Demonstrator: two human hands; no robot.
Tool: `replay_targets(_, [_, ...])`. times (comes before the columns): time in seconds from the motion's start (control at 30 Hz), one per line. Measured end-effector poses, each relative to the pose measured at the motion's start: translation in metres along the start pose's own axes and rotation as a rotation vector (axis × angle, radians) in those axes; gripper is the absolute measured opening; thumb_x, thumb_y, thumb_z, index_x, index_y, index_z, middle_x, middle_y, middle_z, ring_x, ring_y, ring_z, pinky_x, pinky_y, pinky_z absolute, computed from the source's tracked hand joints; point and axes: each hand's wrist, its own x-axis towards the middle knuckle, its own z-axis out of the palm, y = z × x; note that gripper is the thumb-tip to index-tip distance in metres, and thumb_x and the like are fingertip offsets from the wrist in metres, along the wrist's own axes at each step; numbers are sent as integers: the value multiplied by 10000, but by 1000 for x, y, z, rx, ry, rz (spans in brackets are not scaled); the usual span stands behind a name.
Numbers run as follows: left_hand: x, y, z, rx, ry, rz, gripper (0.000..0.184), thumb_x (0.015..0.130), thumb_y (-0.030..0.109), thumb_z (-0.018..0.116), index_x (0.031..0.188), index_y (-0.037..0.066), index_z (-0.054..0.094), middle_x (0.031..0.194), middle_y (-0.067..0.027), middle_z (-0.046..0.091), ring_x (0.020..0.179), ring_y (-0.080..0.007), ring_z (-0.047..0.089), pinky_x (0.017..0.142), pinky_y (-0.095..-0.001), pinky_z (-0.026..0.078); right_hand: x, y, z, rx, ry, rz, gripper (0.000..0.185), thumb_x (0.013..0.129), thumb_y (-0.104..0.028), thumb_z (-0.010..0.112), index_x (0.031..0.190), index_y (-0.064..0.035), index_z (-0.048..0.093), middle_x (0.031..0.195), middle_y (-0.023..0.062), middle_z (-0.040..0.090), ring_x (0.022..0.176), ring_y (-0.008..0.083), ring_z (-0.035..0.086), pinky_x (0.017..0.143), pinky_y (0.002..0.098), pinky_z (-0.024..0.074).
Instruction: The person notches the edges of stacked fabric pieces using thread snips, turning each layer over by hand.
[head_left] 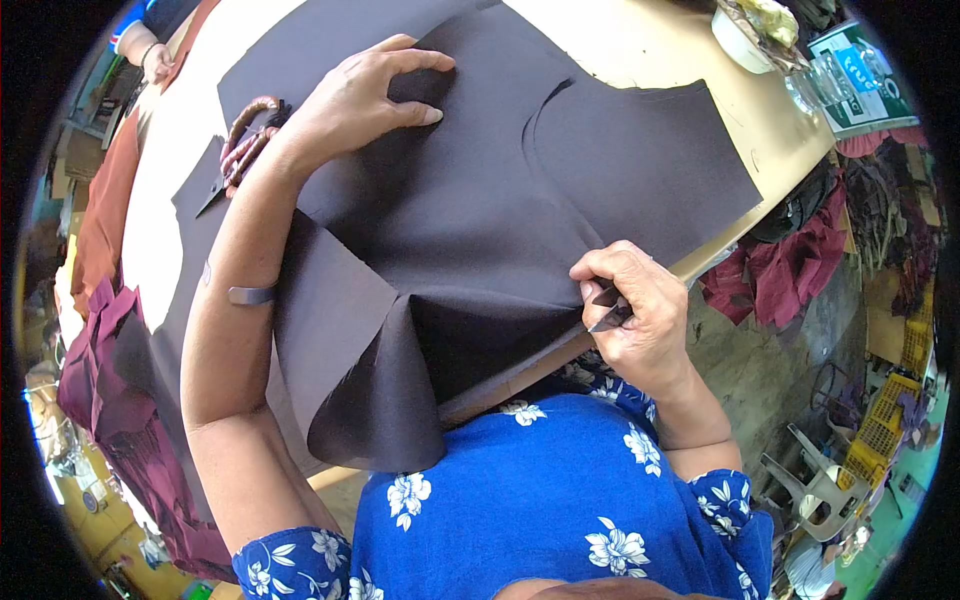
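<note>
Dark cloth (450, 210) pinched by right hand (645, 305), left hand (350, 100) spread; blue label (856, 70) reads "true"

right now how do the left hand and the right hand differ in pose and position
The left hand is open, a gap showing between thumb and forefinger; the right hand is curled shut on part of the dark cloth.
The left hand reaches far out over the cloth; the right hand is closer to the body, by the table's near edge.
Both are bare and at the same cloth.
</note>
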Motion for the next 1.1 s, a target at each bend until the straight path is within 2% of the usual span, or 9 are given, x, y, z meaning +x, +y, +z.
replay_targets(0.07, [1, 0, 0, -16, -19, -21, 495, 685, 264, 706, 1149, 152, 573, 1140, -96, 521, 1095, -272, 500, 973, -353, 369, 0, -1, 0, 14, -3, 4, 226, 635, 138, 537, 804, -11, 564, 670, 89, 542, 548, 172, 532, 493, 260, 401])
replay_targets(0.17, [1, -7, 5, 55, 70, 33, 495, 689, 274, 705, 1153, 162, 572, 1134, -100, 523, 1082, -272, 506, 964, -360, 377, 1, 1, 2, -1, 14, -32, 234, 631, 141, 540, 808, -11, 563, 667, 90, 542, 544, 174, 530, 491, 265, 398])
replay_targets(0.47, [0, 2, 3, 83, 26, -34, 544, 703, 317, 698, 1214, 237, 529, 1317, -196, 406, 1209, -335, 408, 1024, -387, 318, 0, 3, 3, -39, 14, -54, 218, 638, 131, 547, 814, 3, 560, 709, 106, 587, 587, 212, 573, 536, 280, 442])
replay_targets(0.77, [1, 3, 5, 81, 38, -25, 537, 710, 304, 695, 1214, 219, 529, 1279, -180, 446, 1188, -333, 430, 1004, -391, 339, 0, 1, 3, -32, 19, -30, 198, 639, 127, 536, 795, 8, 563, 701, 116, 578, 590, 230, 573, 543, 287, 442])
replay_targets(0.87, [0, 4, 3, 75, 30, -3, 531, 712, 302, 696, 1208, 204, 533, 1281, -177, 443, 1180, -331, 438, 996, -391, 349, -2, 5, 4, -77, 17, -48, 250, 567, 48, 601, 795, -41, 554, 681, 88, 546, 588, 252, 564, 537, 336, 432])
replay_targets(1.0, [0, 12, -4, -17, -27, -62, 473, 703, 263, 710, 1142, 154, 570, 1251, -145, 465, 1157, -313, 454, 990, -371, 368, -1, 5, 2, -100, 3, -61, 267, 544, 42, 610, 789, -47, 554, 682, 87, 542, 571, 257, 549, 529, 342, 428])
replay_targets(1.1, [-3, 9, -2, 1, 22, -51, 449, 697, 252, 715, 1105, 121, 583, 1182, -121, 500, 1118, -297, 481, 968, -359, 381, -2, 5, 2, -84, -11, -40, 275, 539, 42, 614, 792, -46, 555, 680, 83, 542, 567, 252, 548, 528, 339, 428])
